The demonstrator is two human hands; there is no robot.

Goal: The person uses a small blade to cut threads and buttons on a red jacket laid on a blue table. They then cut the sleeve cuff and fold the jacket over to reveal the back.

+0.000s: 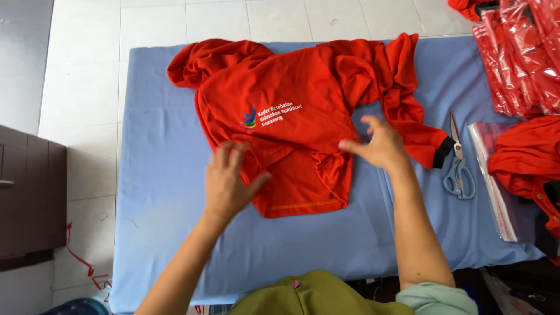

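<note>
Left hand (228,181) pressed flat, fingers spread and open, on the lower front of a rumpled red long-sleeved cloth shirt (291,111) with a small multicoloured emblem and white lettering on the chest. Right hand (378,144) resting on the shirt's right side, fingers loosely parted, fingertips pushing a fold of the fabric, nothing clamped between them. Shirt spread across the middle of a light blue padded cloth-covered table (163,175), one sleeve bunched at the upper left, the other trailing right and ending in a black cuff. Just beside that cuff, on the blue cover, a pair of steel scissors with pale blue handles (458,163), blades pointing away. Further right, a clear plastic bag (496,192) partly under another red garment (528,154), and above these a stack of red garments packed in glossy clear plastic (519,58). Dark wooden cabinet (29,198) at the left over white floor tiles (87,87)
</note>
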